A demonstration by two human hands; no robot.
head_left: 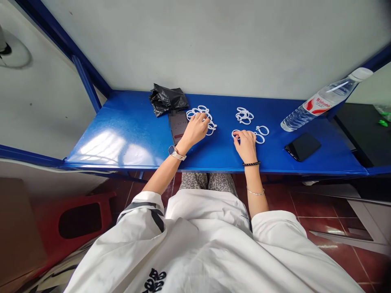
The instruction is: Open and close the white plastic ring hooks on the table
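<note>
So, from the head view, both hands are down among white rings on the blue worktop (210, 156). The left hand (198, 128) sits over the left pile (201, 109), fingers bent downward; whether they pinch a ring I can't make out. Over to the right hand (246, 144): thumb and fingers slightly spread near the front edge, touching a ring (234, 134), the grip itself hidden. Two loose rings (263, 130) lie just right of it, and a small cluster (244, 116) sits towards the back edge.

Trouble spots? Overlapping rings could snag if one is pulled quickly, dragging neighbours along. A careless sweep of the right hand might push a loose ring off that front edge. The left wrist hangs beside the lit phone (179, 126), so a low forearm could nudge it into the pile. Towards the right edge, a wide reach might topple the water bottle (324, 99) onto the black phone (302, 146).
</note>
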